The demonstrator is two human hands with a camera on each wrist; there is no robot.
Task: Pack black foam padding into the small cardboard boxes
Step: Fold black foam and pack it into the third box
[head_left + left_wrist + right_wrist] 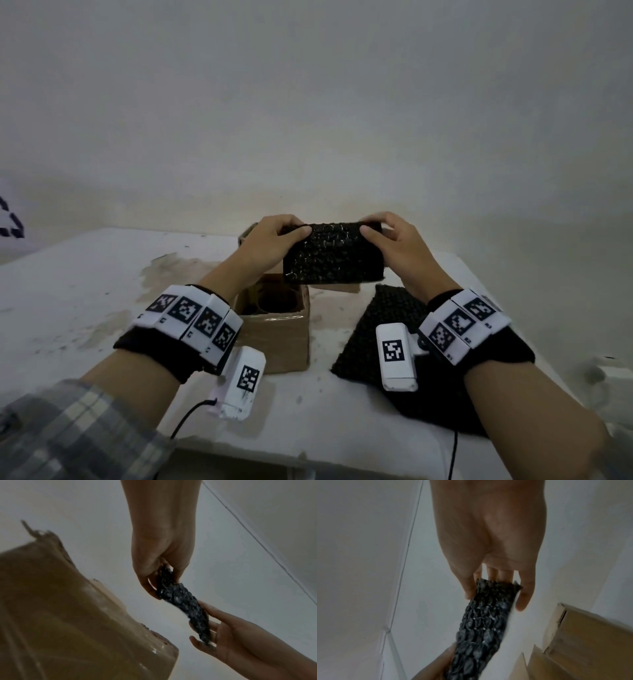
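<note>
I hold a black, bumpy foam piece (332,255) up between both hands above the table. My left hand (298,228) pinches its upper left corner and my right hand (371,228) pinches its upper right corner. Just below and in front stands an open small cardboard box (274,329) with a round dark shape inside. The left wrist view shows the foam (181,601) edge-on, pinched by the left hand (159,582), beside the box (68,615). In the right wrist view the right hand (494,596) grips the end of the foam (482,626).
More black foam sheets (376,332) lie on the white table (85,291) to the right of the box. A second cardboard box (246,234) sits behind my left hand, near the wall. A white object (613,377) lies at the table's right edge.
</note>
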